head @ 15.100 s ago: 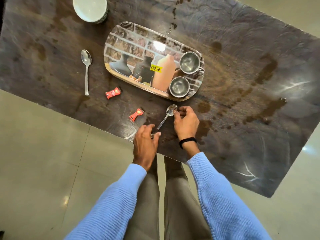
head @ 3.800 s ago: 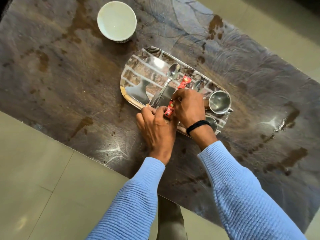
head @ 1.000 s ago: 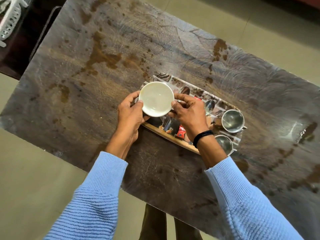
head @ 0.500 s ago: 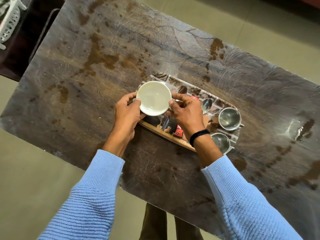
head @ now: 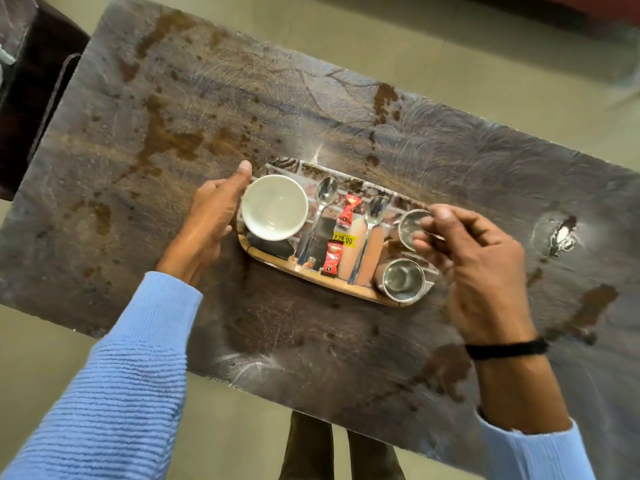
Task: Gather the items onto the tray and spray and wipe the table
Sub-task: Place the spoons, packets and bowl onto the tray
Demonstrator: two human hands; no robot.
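Note:
A white bowl [head: 274, 206] sits on the left end of the oval printed tray [head: 311, 277] in the middle of the dark table [head: 311, 109]. Two spoons [head: 325, 195] [head: 375, 209] and two red sachets [head: 349, 211] [head: 332, 256] lie on the tray's middle. Two steel cups [head: 401, 280] [head: 408, 226] stand at its right end. My left hand [head: 211, 216] wraps the tray's left end, thumb on the rim beside the bowl. My right hand [head: 474, 265] hovers blurred over the right end, fingers loosely curled, holding nothing and partly hiding the far cup.
Brown spill stains [head: 166, 140] cover much of the table, with a wet patch [head: 561, 233] at the right. A dark piece of furniture [head: 31, 98] stands off the table's left end. My legs [head: 339, 445] are at the near edge.
Both hands set the white bowl down on the tray's left end and let go. My left hand slid to the tray's left end; my right hand swung over to the right end.

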